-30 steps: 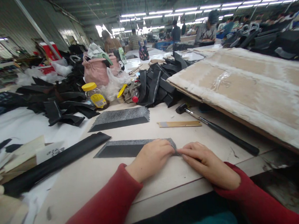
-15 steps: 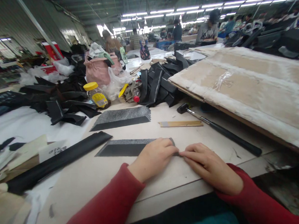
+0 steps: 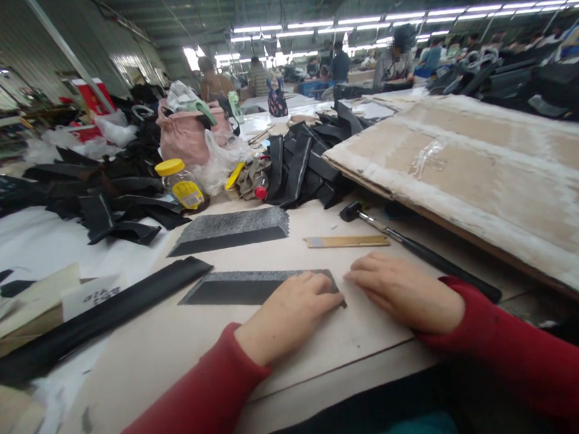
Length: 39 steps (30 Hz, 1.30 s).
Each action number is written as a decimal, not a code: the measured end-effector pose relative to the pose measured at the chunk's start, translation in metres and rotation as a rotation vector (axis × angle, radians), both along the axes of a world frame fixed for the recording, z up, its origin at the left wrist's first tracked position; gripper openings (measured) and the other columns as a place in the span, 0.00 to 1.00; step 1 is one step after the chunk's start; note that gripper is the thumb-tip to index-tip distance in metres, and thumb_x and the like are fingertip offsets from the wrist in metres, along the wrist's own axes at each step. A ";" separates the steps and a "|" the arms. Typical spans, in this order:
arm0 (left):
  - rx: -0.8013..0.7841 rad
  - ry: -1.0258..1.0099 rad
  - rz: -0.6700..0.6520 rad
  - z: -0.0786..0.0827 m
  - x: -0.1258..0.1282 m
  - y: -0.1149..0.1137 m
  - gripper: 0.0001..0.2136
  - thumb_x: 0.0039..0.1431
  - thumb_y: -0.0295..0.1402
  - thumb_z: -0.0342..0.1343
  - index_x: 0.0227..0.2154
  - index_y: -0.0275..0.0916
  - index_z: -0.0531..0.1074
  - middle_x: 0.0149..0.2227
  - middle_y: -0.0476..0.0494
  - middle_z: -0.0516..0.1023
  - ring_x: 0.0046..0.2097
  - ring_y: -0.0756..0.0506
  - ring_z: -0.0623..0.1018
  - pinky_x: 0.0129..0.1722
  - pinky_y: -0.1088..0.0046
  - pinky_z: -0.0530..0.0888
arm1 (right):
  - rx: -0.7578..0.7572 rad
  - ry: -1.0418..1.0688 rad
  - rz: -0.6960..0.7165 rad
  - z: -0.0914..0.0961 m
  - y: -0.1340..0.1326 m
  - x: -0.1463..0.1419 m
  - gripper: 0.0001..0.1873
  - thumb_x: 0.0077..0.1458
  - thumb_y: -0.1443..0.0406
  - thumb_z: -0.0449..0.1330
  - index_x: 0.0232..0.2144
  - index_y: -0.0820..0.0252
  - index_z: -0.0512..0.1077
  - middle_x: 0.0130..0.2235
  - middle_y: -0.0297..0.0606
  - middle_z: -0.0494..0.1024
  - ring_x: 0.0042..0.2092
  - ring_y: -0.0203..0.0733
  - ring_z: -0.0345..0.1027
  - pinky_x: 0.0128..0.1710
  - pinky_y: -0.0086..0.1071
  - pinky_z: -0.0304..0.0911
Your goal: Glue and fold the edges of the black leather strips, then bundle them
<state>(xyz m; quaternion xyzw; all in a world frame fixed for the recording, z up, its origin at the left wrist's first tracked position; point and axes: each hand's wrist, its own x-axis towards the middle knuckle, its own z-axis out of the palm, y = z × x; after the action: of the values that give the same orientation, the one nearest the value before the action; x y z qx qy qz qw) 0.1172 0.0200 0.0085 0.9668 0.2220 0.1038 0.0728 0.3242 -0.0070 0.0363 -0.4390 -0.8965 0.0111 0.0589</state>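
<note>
Two hands (image 3: 294, 307) (image 3: 400, 288), one grey-black strip (image 3: 240, 290), one fanned stack (image 3: 230, 226), one hammer (image 3: 417, 252), one lidded jar (image 3: 183, 187).

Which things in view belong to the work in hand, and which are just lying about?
Likely belonging:
dark strip under the left hand, its end near the right hand
similar gray-black pieces beyond it

Seemingly lying about:
hammer, untouched
flat yellowish stick
yellow-lidded jar
pink bag

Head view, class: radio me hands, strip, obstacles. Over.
Left hand on near black strip, partly covering it. Right hand just off strip's right end. Hammer beyond right hand.
</note>
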 end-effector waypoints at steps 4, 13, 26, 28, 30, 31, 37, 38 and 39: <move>-0.058 -0.028 0.004 0.000 -0.003 -0.001 0.13 0.62 0.28 0.46 0.47 0.44 0.69 0.41 0.44 0.69 0.43 0.47 0.69 0.44 0.69 0.67 | 0.093 -0.084 -0.061 -0.006 0.039 0.000 0.14 0.56 0.73 0.49 0.43 0.64 0.69 0.39 0.44 0.73 0.44 0.43 0.64 0.44 0.36 0.61; -0.127 -0.031 -0.003 0.004 -0.005 -0.002 0.14 0.61 0.27 0.47 0.47 0.44 0.69 0.43 0.44 0.69 0.44 0.47 0.69 0.46 0.70 0.67 | 0.125 -0.218 -0.142 -0.023 0.075 -0.023 0.15 0.56 0.76 0.45 0.42 0.69 0.68 0.37 0.48 0.72 0.41 0.47 0.66 0.39 0.36 0.61; -0.226 -0.069 0.061 0.000 -0.009 -0.004 0.19 0.59 0.22 0.44 0.48 0.47 0.69 0.54 0.43 0.62 0.55 0.44 0.63 0.55 0.64 0.62 | -0.127 0.115 -0.133 -0.022 -0.018 0.022 0.20 0.60 0.63 0.45 0.54 0.59 0.62 0.47 0.46 0.69 0.48 0.45 0.62 0.48 0.42 0.62; -0.228 -0.070 0.060 0.000 -0.009 -0.004 0.19 0.58 0.21 0.44 0.48 0.47 0.69 0.54 0.43 0.62 0.55 0.44 0.62 0.55 0.64 0.62 | -0.126 0.107 -0.154 -0.023 -0.024 0.019 0.20 0.61 0.62 0.46 0.53 0.59 0.64 0.46 0.46 0.69 0.47 0.45 0.63 0.48 0.42 0.62; -0.225 -0.074 0.055 0.000 -0.009 -0.004 0.20 0.58 0.21 0.44 0.48 0.47 0.69 0.54 0.44 0.62 0.56 0.44 0.62 0.55 0.63 0.62 | -0.131 0.118 -0.157 -0.023 -0.025 0.015 0.19 0.60 0.63 0.47 0.52 0.58 0.65 0.46 0.45 0.69 0.46 0.44 0.63 0.47 0.41 0.62; -0.225 -0.074 0.053 0.000 -0.009 -0.004 0.20 0.58 0.21 0.44 0.48 0.47 0.69 0.54 0.44 0.62 0.55 0.44 0.62 0.55 0.63 0.62 | -0.139 0.129 -0.153 -0.022 -0.024 0.012 0.18 0.60 0.63 0.47 0.52 0.58 0.65 0.45 0.45 0.69 0.46 0.44 0.63 0.47 0.40 0.62; -0.234 -0.063 0.050 0.000 -0.010 -0.005 0.19 0.58 0.21 0.45 0.48 0.47 0.69 0.54 0.43 0.62 0.55 0.43 0.63 0.55 0.62 0.62 | -0.179 0.171 -0.147 -0.018 -0.020 0.004 0.17 0.61 0.64 0.47 0.50 0.59 0.67 0.44 0.45 0.69 0.45 0.42 0.64 0.46 0.38 0.62; -0.230 -0.064 0.049 0.000 -0.010 -0.005 0.20 0.57 0.21 0.45 0.48 0.47 0.69 0.55 0.43 0.62 0.55 0.43 0.63 0.55 0.62 0.62 | -0.176 0.164 -0.147 -0.018 -0.020 0.003 0.17 0.60 0.64 0.48 0.50 0.59 0.67 0.45 0.45 0.69 0.45 0.42 0.63 0.46 0.38 0.62; -0.223 -0.063 0.049 0.000 -0.010 -0.005 0.20 0.57 0.21 0.45 0.48 0.47 0.68 0.55 0.43 0.61 0.55 0.43 0.63 0.55 0.62 0.62 | -0.173 0.153 -0.147 -0.019 -0.020 0.002 0.17 0.60 0.64 0.49 0.50 0.59 0.66 0.45 0.45 0.69 0.46 0.43 0.63 0.47 0.39 0.62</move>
<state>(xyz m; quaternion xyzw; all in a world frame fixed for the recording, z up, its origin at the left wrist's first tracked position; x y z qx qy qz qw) 0.1074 0.0151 0.0087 0.9431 0.2535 0.1105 0.1844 0.3266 -0.0271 0.0177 -0.5048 -0.8504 0.1175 0.0899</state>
